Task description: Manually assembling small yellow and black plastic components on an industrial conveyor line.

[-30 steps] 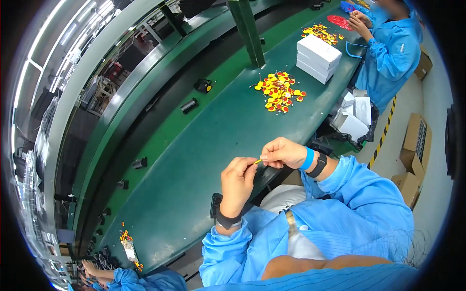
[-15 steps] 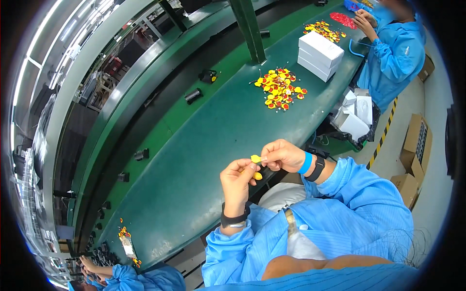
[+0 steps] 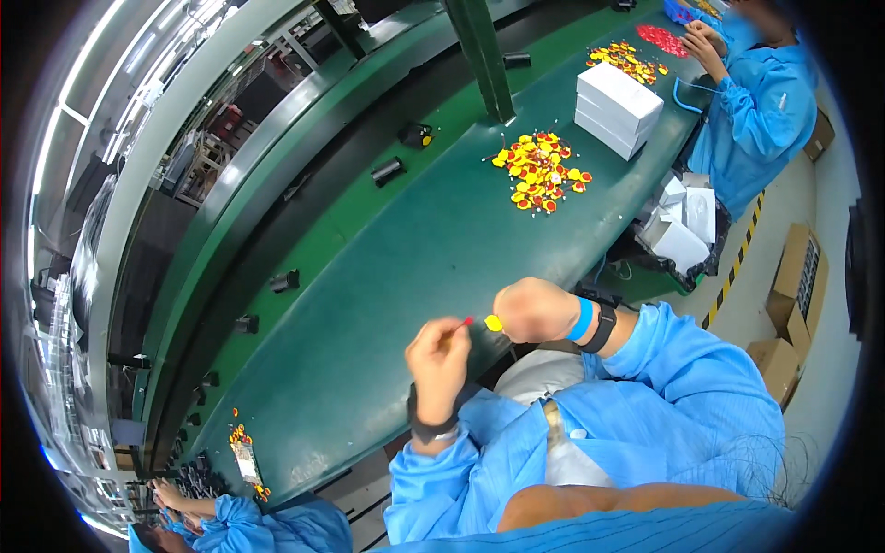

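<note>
My left hand (image 3: 436, 361) is closed, with a small red piece (image 3: 467, 321) pinched at its fingertips. Just right of it, my right hand (image 3: 535, 311) is smeared by motion, its fingers curled round a small yellow disc-like piece (image 3: 494, 323). A narrow gap separates the two pieces, both above the near edge of the green table (image 3: 406, 276). Farther off on the table lies a loose pile of small yellow and red pieces (image 3: 536, 173), some with thin wire-like ends. What else my fingers may cover is hidden.
White boxes (image 3: 616, 109) are stacked right of the pile. A green post (image 3: 481, 64) rises behind it. Black cylinders (image 3: 388, 171) lie on the conveyor beyond. A bin of white cartons (image 3: 678, 226) stands at right. Co-workers sit at far right (image 3: 761, 111) and lower left (image 3: 267, 527).
My hands have drawn apart slightly, the left shifting left. A red piece now shows in my left fingertips, where yellow pieces showed before. My right hand keeps a yellow piece and has turned over.
</note>
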Demonstrator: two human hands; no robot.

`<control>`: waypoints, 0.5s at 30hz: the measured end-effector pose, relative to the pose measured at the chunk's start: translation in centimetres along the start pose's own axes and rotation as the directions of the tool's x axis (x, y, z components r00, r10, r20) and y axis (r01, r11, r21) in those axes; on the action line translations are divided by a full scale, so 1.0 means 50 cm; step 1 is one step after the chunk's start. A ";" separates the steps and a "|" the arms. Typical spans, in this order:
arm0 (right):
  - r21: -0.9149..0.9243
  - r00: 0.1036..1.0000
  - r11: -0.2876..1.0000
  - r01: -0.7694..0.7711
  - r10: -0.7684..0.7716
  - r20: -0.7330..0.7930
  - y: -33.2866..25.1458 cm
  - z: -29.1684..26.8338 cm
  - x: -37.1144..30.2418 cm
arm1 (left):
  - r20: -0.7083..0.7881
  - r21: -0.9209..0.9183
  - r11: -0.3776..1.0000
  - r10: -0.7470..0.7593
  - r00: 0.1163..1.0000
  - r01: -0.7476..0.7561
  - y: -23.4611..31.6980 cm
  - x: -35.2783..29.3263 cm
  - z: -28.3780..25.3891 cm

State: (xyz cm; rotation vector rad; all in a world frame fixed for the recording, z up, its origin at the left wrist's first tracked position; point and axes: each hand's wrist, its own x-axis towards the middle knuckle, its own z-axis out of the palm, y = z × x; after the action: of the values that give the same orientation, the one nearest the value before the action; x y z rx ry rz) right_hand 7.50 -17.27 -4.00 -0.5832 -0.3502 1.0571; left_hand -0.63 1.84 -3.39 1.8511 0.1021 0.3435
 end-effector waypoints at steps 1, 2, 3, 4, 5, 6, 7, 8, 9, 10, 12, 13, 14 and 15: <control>-0.005 1.000 1.000 0.004 -0.004 0.002 -0.007 -0.003 -0.004 | 0.000 0.142 0.989 0.048 0.999 -0.048 -0.007 -0.011 -0.028; -0.018 1.000 1.000 0.024 -0.024 -0.015 -0.015 -0.003 -0.008 | 0.006 0.194 0.981 0.000 1.000 -0.001 -0.009 -0.032 -0.065; -0.030 0.999 0.999 0.042 -0.043 -0.032 -0.019 -0.005 -0.012 | 0.030 0.240 0.970 -0.045 0.999 0.037 -0.014 -0.062 -0.108; -0.051 0.996 0.996 0.068 -0.071 -0.055 -0.022 -0.015 -0.017 | 0.045 0.238 0.954 -0.196 0.980 0.180 0.006 -0.096 -0.143; -0.052 0.996 0.996 0.073 -0.076 -0.055 -0.026 -0.025 -0.020 | 0.074 0.196 0.931 -0.327 0.942 0.308 0.011 -0.133 -0.180; -0.029 0.987 0.994 0.105 -0.108 -0.117 -0.026 -0.030 -0.018 | 0.112 0.214 0.882 -0.450 0.886 0.421 -0.001 -0.176 -0.226; -0.007 0.976 0.991 0.132 -0.131 -0.175 -0.023 -0.036 -0.013 | 0.143 0.217 0.874 -0.470 0.871 0.436 -0.008 -0.219 -0.254; 0.005 0.977 0.990 0.143 -0.140 -0.159 -0.024 -0.049 -0.015 | 0.136 0.194 0.760 -0.647 0.750 0.620 -0.014 -0.254 -0.276; 0.007 0.979 0.991 0.136 -0.133 -0.156 -0.024 -0.055 -0.009 | 0.130 0.191 0.757 -0.651 0.748 0.625 -0.036 -0.288 -0.289; 0.077 0.979 0.985 0.156 -0.144 -0.147 -0.023 -0.059 -0.003 | 0.105 0.240 0.704 -0.704 0.703 0.669 -0.078 -0.320 -0.301; 0.219 0.974 0.956 0.193 -0.161 -0.159 -0.029 -0.058 -0.005 | 0.103 0.293 0.647 -0.754 0.649 0.704 -0.183 -0.368 -0.311; 0.214 0.973 0.957 0.195 -0.160 -0.169 -0.032 -0.056 0.003 | -0.035 0.521 0.553 -0.747 0.664 0.650 -0.252 -0.389 -0.310; 0.326 0.986 0.931 0.164 -0.144 -0.085 -0.037 -0.063 0.006 | -0.174 0.719 0.387 -0.704 0.688 0.578 -0.298 -0.405 -0.302; 0.416 0.990 0.899 0.135 -0.143 -0.012 -0.039 -0.059 0.004 | -0.157 0.722 0.394 -0.707 0.689 0.568 -0.337 -0.412 -0.292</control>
State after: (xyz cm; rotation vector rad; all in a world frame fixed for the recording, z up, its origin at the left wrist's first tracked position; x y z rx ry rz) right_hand 10.53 -18.61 -5.18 -0.1615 -0.1703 0.9620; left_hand -22.67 15.42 -19.24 2.4351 0.9547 -0.5229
